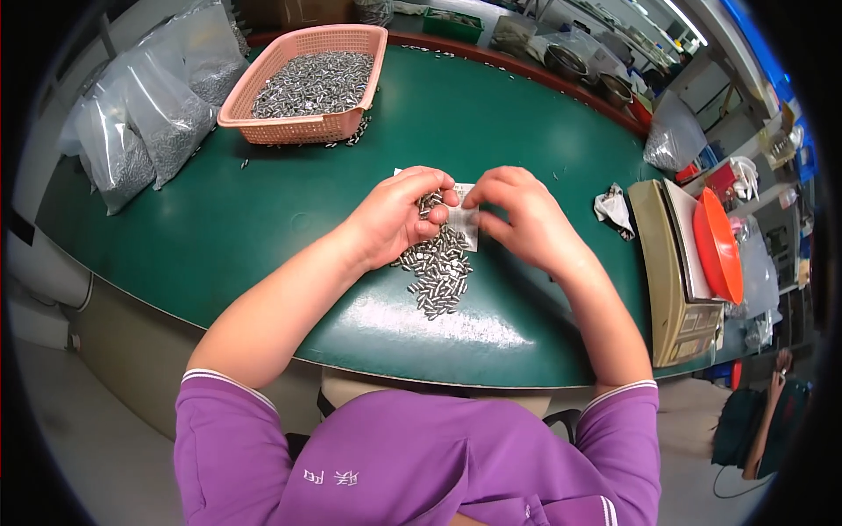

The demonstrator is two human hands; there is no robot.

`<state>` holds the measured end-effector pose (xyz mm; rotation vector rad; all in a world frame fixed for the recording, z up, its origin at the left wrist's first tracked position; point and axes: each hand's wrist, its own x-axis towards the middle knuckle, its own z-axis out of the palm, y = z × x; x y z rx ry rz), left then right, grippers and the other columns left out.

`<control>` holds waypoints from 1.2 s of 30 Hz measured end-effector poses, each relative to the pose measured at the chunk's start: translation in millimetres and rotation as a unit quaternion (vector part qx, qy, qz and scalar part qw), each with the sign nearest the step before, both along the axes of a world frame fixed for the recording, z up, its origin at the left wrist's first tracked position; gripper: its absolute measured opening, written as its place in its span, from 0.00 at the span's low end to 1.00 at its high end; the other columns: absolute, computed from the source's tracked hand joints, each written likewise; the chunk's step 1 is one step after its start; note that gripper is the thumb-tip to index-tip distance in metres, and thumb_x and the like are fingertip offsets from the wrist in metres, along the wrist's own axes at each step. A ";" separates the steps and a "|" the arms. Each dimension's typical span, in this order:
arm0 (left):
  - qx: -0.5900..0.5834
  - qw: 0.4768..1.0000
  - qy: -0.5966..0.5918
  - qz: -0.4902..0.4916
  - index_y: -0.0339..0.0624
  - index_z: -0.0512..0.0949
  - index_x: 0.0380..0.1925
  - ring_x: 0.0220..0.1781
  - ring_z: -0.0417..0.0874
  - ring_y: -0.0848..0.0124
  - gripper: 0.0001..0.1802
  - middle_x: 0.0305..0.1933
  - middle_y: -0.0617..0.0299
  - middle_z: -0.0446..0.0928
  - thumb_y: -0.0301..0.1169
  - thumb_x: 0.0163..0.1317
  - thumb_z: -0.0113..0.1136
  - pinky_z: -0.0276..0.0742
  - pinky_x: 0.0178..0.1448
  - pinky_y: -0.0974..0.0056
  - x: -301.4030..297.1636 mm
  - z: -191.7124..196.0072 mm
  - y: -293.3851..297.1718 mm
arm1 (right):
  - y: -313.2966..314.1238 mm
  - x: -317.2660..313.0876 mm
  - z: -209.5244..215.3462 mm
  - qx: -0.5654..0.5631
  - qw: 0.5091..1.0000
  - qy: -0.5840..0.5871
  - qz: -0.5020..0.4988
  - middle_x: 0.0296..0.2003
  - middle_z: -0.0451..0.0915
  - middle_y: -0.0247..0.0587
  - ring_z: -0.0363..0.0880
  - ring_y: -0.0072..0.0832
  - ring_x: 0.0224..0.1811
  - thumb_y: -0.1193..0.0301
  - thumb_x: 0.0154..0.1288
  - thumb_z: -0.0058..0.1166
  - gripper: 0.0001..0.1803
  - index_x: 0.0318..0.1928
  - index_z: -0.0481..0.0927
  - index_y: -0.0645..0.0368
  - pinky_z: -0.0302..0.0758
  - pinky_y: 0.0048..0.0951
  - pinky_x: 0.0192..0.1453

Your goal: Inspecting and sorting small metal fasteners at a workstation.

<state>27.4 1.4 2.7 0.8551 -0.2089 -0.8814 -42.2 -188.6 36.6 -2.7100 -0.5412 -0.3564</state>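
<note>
Starting at the far left, there's a heap of clear plastic bags [145,114] stuffed with small metal parts, slumped at the edge of the green table [263,237]. Next to them sits a pink plastic basket [307,83] filled with the same shiny little pins, a few spilled loose around its base. Moving toward the middle, the person's left hand [395,219] is cupped and curled around a handful of small metal pins [430,203], fingers closed over them. Right below the hands, a loose pile of pins [437,272] lies on the table, touching the heel of that hand. The right hand [517,215] pinches the edge of a small clear bag [465,223] between thumb and fingertips, holding it right up against the left hand's fingers. Further right there's a crumpled rag [614,210], then a beige weighing scale [675,280] with an orange bowl [717,245] tipped on its side on top.
</note>
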 end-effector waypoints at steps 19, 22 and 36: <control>0.058 0.995 -0.077 -0.032 0.39 0.68 0.39 0.23 0.63 0.82 0.07 0.35 0.62 0.71 0.31 0.69 0.47 0.55 0.17 0.80 -3.6 2.0 -1.5 | 3.6 -13.9 -15.8 0.016 0.992 -0.125 -0.026 0.39 0.74 0.41 0.73 0.41 0.49 0.74 0.52 0.58 0.08 0.32 0.73 0.58 0.70 0.41 0.53; 0.075 0.987 -0.103 -0.099 0.40 0.69 0.39 0.24 0.65 0.82 0.08 0.33 0.64 0.71 0.33 0.67 0.51 0.55 0.19 0.80 -8.3 1.3 -0.3 | 5.4 -21.6 -8.9 0.074 0.983 -0.162 -0.036 0.40 0.74 0.40 0.73 0.42 0.51 0.74 0.53 0.58 0.08 0.33 0.73 0.57 0.69 0.42 0.53; 0.078 0.982 -0.100 -0.142 0.40 0.70 0.40 0.23 0.64 0.84 0.07 0.33 0.64 0.71 0.31 0.69 0.51 0.53 0.19 0.80 -10.0 -3.2 -1.1 | 1.3 -24.2 -19.2 0.150 0.973 -0.172 -0.038 0.38 0.76 0.36 0.75 0.37 0.47 0.75 0.52 0.60 0.06 0.33 0.79 0.56 0.72 0.37 0.50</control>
